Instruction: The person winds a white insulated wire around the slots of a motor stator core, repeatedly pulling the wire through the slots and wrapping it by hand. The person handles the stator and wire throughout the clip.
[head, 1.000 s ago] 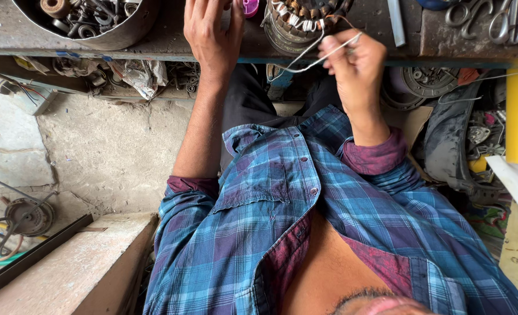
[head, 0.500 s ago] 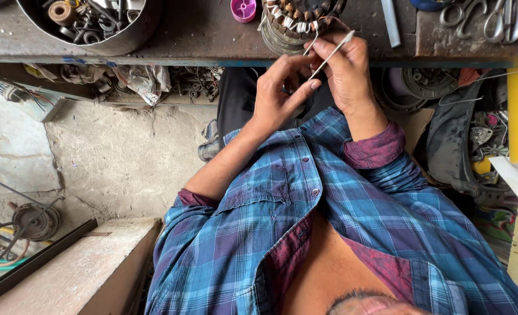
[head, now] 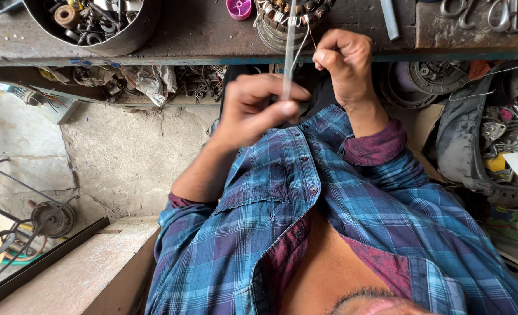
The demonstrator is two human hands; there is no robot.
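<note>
Your left hand [head: 256,111] pinches the lower end of a thin pale sleeve [head: 289,46], its grip clamped on it between thumb and fingertips, just in front of your blue plaid shirt [head: 305,204]. The sleeve runs straight up to the wound motor stator [head: 288,20] at the desk's [head: 200,35] edge. Your right hand [head: 343,64] is a closed fist just beside it, its grip closed on a fine wire [head: 301,49] leading to the stator. A metal bowl of small parts [head: 95,20] sits to the left, scissors [head: 492,11] to the right.
</note>
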